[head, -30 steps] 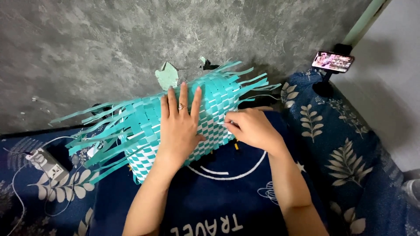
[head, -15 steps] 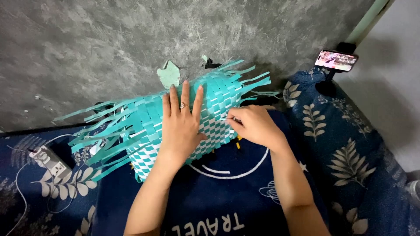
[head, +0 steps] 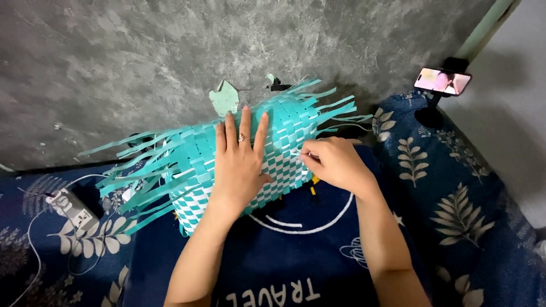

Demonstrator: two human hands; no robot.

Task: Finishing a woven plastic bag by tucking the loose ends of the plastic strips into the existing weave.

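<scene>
Head view, weaving in progress. The half-finished woven piece of teal and white flat plastic strips (head: 227, 165) lies on the dark blue leaf-patterned cloth (head: 455, 193) close to the grey mottled wall (head: 114, 57), loose strip ends fanning out at its left and upper right. Left hand (head: 242, 165) lies flat on the middle of the weave, fingers spread wide and straight, a ring on one finger, gripping nothing; it reads as a hold-down. Right hand (head: 335, 165) sits at the right edge of the checkered section, fingers drawn narrow in a pinch on what looks like a thin pale strip end (head: 300, 153); the fingertips partly hide the contact, so the exact grip is uncertain. Judgement: the step in hand is threading or tightening one strip through the checkered rows while the other hand pins the work. The next move calls for a steady pull along the row, with firm pressure from the flat hand so neighbouring strips do not shift or buckle. Nearby: a phone on a black stand (head: 442, 81) at upper right, a white power strip with cable (head: 71, 207) at left.
</scene>
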